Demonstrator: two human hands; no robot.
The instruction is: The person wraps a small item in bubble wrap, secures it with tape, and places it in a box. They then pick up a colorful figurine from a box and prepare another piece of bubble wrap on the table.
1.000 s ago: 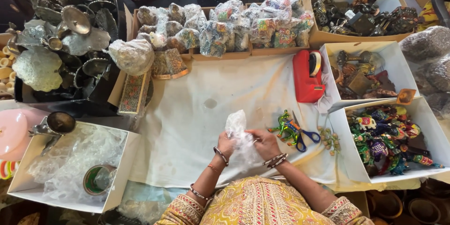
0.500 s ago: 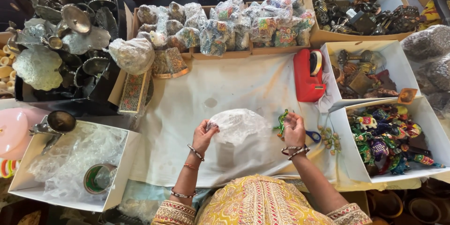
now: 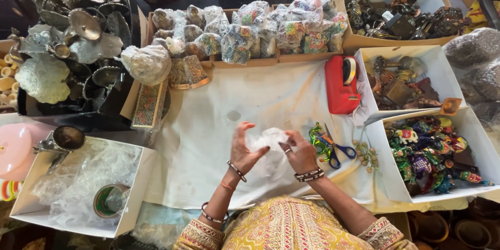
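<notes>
Clear plastic bag [image 3: 268, 138] bunched, no clear long axis — left hand [image 3: 244, 148] at 9 o'clock, right hand [image 3: 301, 151] at 3, both pinching it, fingers curled.

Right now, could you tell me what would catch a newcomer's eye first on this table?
Both hands, left hand and right hand, crumple a clear plastic wrap over the white cloth at centre. Beside them to the right lie blue-handled scissors, with a red tape dispenser above. A box of colourful figurines sits far right.
</notes>
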